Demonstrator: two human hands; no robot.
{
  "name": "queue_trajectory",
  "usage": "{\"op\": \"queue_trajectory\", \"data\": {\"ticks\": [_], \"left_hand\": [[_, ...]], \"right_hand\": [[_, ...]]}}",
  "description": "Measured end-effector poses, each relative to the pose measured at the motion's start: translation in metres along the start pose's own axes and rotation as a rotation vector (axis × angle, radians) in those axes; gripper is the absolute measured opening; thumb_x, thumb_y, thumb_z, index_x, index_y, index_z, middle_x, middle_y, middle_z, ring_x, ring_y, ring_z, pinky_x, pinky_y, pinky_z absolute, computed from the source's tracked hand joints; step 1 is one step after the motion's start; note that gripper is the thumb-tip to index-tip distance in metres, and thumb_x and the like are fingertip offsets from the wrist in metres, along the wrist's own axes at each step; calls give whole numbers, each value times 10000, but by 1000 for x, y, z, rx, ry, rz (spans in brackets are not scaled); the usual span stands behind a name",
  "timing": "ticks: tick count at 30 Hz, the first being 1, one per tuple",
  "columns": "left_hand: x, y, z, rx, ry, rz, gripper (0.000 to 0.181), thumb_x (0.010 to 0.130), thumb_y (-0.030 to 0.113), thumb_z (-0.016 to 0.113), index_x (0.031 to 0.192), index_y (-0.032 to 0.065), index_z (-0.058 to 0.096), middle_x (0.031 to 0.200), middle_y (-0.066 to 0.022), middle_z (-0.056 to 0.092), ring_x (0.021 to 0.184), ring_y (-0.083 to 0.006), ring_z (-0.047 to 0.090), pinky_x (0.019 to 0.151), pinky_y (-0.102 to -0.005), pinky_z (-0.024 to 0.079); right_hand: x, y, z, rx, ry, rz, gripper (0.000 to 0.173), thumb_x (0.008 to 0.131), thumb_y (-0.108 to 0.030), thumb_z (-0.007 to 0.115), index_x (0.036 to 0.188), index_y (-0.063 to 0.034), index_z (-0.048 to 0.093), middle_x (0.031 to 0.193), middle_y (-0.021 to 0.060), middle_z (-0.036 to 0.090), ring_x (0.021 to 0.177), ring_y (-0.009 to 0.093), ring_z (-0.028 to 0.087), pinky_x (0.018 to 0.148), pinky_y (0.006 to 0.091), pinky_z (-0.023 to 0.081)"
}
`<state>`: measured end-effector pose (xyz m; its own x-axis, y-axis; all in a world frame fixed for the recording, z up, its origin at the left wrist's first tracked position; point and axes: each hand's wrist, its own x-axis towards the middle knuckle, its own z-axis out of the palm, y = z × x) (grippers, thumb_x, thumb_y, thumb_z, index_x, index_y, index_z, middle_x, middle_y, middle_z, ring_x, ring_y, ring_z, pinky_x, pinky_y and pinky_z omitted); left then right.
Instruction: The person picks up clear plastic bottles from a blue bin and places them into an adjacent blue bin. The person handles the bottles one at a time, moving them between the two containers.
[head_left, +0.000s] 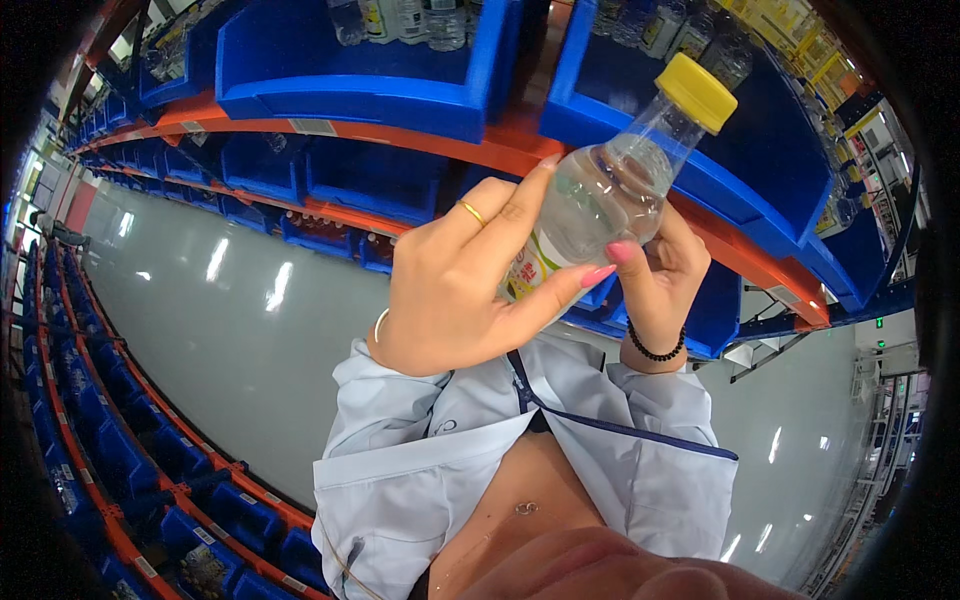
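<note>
A clear plastic bottle (592, 199) with a yellow screw cap (696, 91) is tilted in front of me, its cap end towards the upper right. Colourful printing with writing shows on its lower part. My left hand (465, 277), wearing a gold ring, lies along the bottle's left side with the thumb across its front. On the other side my right hand (660, 274), with a black bead bracelet (656, 349) at the wrist, grips the bottle, thumb in front and fingers partly hidden behind. The bottle's base is mostly covered by my left hand.
Blue bins (352, 97) sit on an orange-beamed rack (525, 146) right before me, some holding clear bottles (442, 26). A second rack with blue bins (112, 442) runs along the left. Grey floor (225, 300) lies between; a person (60, 231) is far off there.
</note>
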<state>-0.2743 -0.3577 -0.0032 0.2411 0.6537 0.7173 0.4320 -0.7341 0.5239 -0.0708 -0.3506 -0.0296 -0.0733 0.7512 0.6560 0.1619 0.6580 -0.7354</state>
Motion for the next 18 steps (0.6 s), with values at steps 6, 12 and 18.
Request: {"op": "queue_trajectory", "data": {"ticks": [6,12,18], "left_hand": [[3,-49,-65,53,36,28,683,718,136,908,1323,-57,656,963,-113,712,813,-185,731,733,-283,585],[26,-113,-147,98,96,116,640,726,44,865,1327,-46,662,989,-135,711,845,-200,728,737,-287,587],[88,-172,-208,113,273,314,440,854,113,806,1247,-42,684,928,-155,714,807,-253,722,727,-323,574]], "right_hand": [[29,6,83,150,1,31,632,879,-186,839,1385,90,578,1187,142,733,1030,163,693,895,307,565],[97,11,178,332,-32,-18,554,905,-140,804,1374,65,591,1185,115,719,1040,143,675,885,283,560],[197,40,224,124,-25,-136,496,945,-257,773,1333,15,626,1044,58,701,896,120,656,790,228,519]]}}
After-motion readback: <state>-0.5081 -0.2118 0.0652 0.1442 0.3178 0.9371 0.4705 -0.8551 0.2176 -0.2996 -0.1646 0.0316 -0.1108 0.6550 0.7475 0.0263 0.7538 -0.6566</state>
